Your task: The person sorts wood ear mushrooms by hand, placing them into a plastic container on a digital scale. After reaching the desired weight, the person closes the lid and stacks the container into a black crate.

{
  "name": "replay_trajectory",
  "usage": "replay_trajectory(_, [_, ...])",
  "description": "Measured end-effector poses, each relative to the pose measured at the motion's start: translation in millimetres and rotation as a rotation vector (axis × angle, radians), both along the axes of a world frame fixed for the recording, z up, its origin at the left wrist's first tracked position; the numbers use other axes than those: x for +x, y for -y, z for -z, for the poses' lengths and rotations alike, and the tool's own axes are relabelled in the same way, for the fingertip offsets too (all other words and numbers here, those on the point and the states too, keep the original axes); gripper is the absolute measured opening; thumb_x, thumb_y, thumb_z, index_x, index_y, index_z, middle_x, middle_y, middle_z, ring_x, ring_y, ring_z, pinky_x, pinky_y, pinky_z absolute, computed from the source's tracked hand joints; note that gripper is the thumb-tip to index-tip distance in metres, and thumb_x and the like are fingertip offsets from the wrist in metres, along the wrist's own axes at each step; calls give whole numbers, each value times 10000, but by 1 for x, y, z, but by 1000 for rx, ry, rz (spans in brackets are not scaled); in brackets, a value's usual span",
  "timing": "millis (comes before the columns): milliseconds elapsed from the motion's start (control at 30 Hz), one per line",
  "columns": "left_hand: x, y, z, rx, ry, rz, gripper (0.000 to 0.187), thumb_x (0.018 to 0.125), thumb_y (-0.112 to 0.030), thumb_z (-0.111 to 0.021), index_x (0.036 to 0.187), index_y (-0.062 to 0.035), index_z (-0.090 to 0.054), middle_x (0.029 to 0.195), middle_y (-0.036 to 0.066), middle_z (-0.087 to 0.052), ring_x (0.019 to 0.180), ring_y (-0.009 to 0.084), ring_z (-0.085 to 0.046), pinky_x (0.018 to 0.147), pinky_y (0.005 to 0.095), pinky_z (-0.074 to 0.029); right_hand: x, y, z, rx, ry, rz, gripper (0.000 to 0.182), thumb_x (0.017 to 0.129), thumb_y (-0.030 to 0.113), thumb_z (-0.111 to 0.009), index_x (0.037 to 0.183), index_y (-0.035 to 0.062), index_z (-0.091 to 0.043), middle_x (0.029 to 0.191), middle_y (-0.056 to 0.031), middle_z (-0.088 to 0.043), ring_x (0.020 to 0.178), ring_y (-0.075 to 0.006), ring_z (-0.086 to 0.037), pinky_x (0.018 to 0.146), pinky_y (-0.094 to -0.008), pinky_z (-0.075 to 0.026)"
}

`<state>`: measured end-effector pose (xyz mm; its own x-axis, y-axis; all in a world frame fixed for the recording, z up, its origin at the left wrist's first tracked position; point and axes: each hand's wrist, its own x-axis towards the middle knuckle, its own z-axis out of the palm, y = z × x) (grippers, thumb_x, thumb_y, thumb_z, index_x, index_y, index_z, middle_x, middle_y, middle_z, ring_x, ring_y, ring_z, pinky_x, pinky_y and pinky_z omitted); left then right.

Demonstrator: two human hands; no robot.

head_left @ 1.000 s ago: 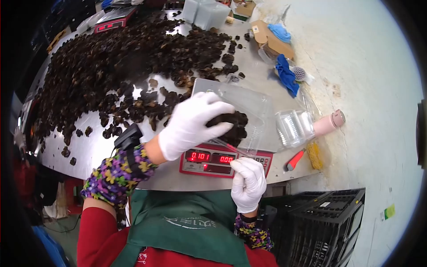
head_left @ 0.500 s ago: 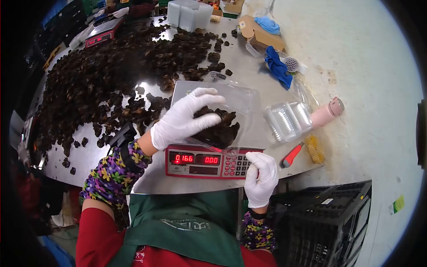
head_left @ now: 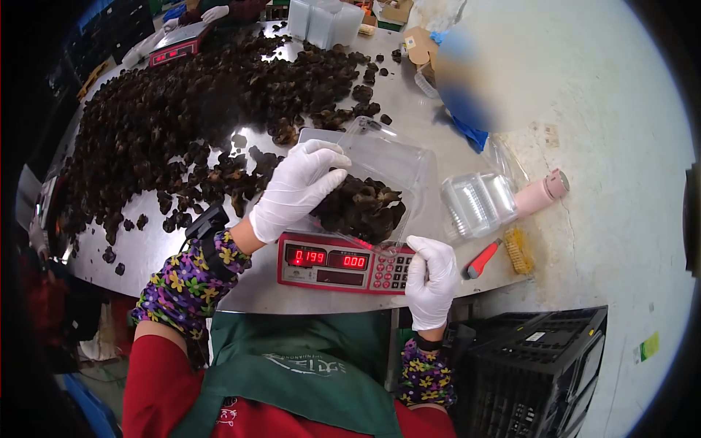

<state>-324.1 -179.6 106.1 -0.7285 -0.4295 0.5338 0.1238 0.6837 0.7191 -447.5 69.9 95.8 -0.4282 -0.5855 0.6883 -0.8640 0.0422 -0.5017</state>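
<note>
A clear plastic box (head_left: 391, 157) with its lid open rests on the red weighing scale (head_left: 299, 274), whose display reads 0.199. Dark, wrinkled fungus pieces (head_left: 361, 210) lie heaped in the near part of the box. My left hand (head_left: 301, 184), white-gloved, is at the left side of this heap, fingers curved and thumb apart, with nothing visible held. At the box's near right corner, beside the keypad, my right hand (head_left: 431, 281) has its thumb and fingers pressed together; what they grip, if anything, is too small to make out.
A large dark fungus pile (head_left: 175, 117) covers the table's left. On the right are empty clear boxes (head_left: 478, 203), a pink bottle (head_left: 542, 193), a red-handled cutter (head_left: 482, 259) and a yellow brush (head_left: 518, 250). Another scale (head_left: 175, 50) and a co-worker's gloved hand (head_left: 215, 13) are at the back.
The display has gone from 0.166 to 0.199. My left hand has moved slightly left and down, and the heap shows more fully. A blurred patch now covers the blue cloth area.
</note>
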Motion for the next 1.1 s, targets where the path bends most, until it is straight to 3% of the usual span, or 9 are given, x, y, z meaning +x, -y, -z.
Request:
replay_trajectory(100, [32, 4, -4, -64, 33, -62, 205, 955, -67, -613, 1134, -4, -691, 1208, 108, -622, 1058, 185, -610, 917, 303, -499, -7, -7, -5, 50, -39, 48, 269, 830, -73, -631, 1058, 53, -700, 1015, -113, -699, 954, -303, -653, 857, -400, -513])
replay_trajectory(200, [74, 4, 7, 269, 54, -140, 175, 944, -91, -644, 1097, -33, -705, 1143, 94, -664, 1058, 197, -623, 897, 307, -494, -17, -18, -11, 104, -39, 94, 248, 856, -51, -618, 1067, 48, -702, 1042, -114, -695, 979, -300, -656, 898, -401, -512])
replay_trajectory(333, [152, 8, 28, 163, 109, -400, 198, 956, -55, -625, 1140, -32, -694, 1163, 70, -660, 999, 141, -626, 821, 267, -495, -29, -26, -15, 120, 22, 127, 247, 887, -47, -596, 1094, 28, -708, 1057, -123, -699, 1006, -286, -661, 924, -381, -504])
replay_trajectory(400, [197, 6, 40, 409, 163, -570, 190, 966, -73, -628, 1141, -43, -697, 1155, 46, -669, 976, 124, -630, 801, 262, -488, -30, -25, -20, 113, 36, 127, 249, 890, -53, -590, 1097, 22, -707, 1062, -122, -701, 1009, -278, -660, 925, -375, -501])
replay_trajectory(600, [305, 1, 92, 205, 205, -939, 146, 964, -63, -659, 1102, -70, -705, 1051, -3, -699, 885, 88, -634, 718, 249, -483, -21, -2, -28, 129, 70, 134, 248, 919, -58, -553, 1118, -7, -693, 1073, -125, -701, 1030, -254, -654, 967, -348, -474])
replay_trajectory(767, [299, -32, 96, 138, 244, -932, 209, 859, -82, -763, 1054, -60, -691, 1040, 43, -676, 872, 142, -633, 712, 256, -484, -3, 19, -27, 147, 110, 77, 251, 967, -59, -506, 1152, -41, -675, 1119, -123, -692, 1068, -244, -640, 987, -343, -460])
replay_trajectory(833, [287, -37, 107, 352, 196, -796, 316, 801, -108, -807, 1081, -47, -672, 1073, 92, -660, 952, 208, -636, 844, 329, -516, 4, 23, -27, 166, 101, 69, 257, 968, -57, -505, 1161, -41, -673, 1126, -121, -691, 1066, -240, -639, 985, -342, -460])
replay_trajectory(933, [278, -36, 112, -21, 410, -654, 602, 752, -125, -833, 1306, -86, -600, 1242, 161, -604, 1096, 346, -617, 951, 390, -514, 11, 23, -28, 180, 78, 90, 273, 965, -56, -498, 1174, -39, -673, 1122, -118, -692, 1051, -236, -641, 976, -341, -464])
replay_trajectory(1100, [254, -18, 120, -78, 408, -732, 802, 715, -209, -869, 1428, -123, -511, 1337, 179, -563, 1155, 373, -595, 964, 418, -512, 10, 14, -27, 195, 55, 101, 280, 958, -54, -494, 1174, -41, -671, 1087, -124, -698, 1022, -241, -649, 957, -346, -476])
